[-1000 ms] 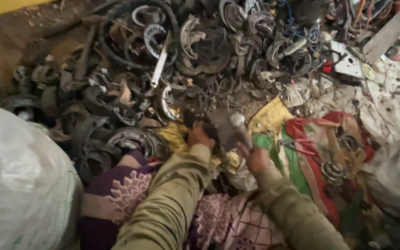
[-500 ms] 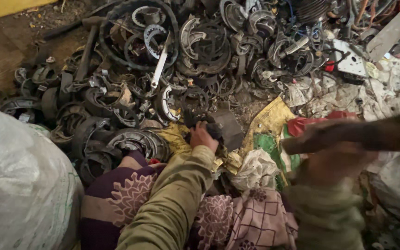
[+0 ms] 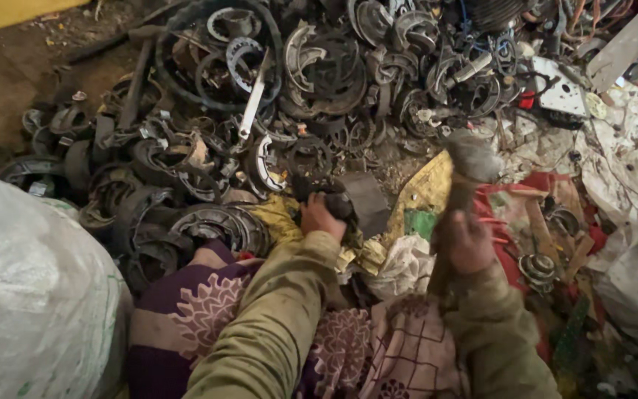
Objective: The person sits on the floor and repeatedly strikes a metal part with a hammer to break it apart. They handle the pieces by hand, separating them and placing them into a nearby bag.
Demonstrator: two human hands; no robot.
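In the middle of the floor, just ahead of the knees, sits the dark part [image 3: 359,203], a blocky metal piece resting on yellow cloth [image 3: 426,192] at the edge of the scrap heap. The left hand [image 3: 321,218] is closed on its near left side, fingers wrapped, pinning it down. The part's flat face tilts up and to the right; its long axis I cannot tell.

Right beside it, the right hand [image 3: 468,242] is clenched around a hammer [image 3: 461,185]. The handle runs up and slightly right from the fist, the blurred head on top, pointing away from the person and poised above and right of the part, not touching it.

Outward now: a pile of brake shoes [image 3: 311,66] and rings crowds the ground behind the part, with a pale wrench [image 3: 251,100] lying across them. A white rag [image 3: 402,266] lies between the two arms. Red cloth [image 3: 526,199] spreads to the right with a small round gear [image 3: 537,267] on it. A big white sack [image 3: 31,295] fills the left foreground; patterned purple fabric [image 3: 186,310] covers the lap.

Against half a second ago: the right arm was stretched out sideways, blurred; now it is drawn in with the hammer upright. The left hand has stayed on the part.
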